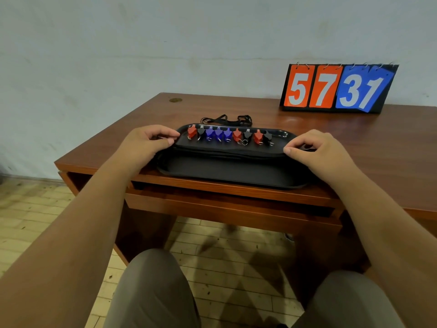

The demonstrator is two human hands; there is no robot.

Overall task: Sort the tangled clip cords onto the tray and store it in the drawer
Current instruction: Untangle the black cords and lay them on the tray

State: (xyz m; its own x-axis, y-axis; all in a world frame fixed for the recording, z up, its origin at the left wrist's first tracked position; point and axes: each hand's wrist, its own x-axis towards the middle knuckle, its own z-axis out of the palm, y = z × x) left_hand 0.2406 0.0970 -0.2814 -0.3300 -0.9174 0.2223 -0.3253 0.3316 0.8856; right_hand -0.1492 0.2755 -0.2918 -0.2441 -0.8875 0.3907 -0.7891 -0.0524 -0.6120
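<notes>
Both forearms reach forward from the seated person's lap, wrists low over the front edge of the wooden surface. The left hand curls at the left end of the black tray, thumb and fingertips pinching its rim; the right hand mirrors it at the right end, thumb pressed to the rim, fingers bent. The tray lies near the front edge, above the drawer. Red, black and blue clips line its far side, with black cords stretched across it. A scoreboard stands behind.
</notes>
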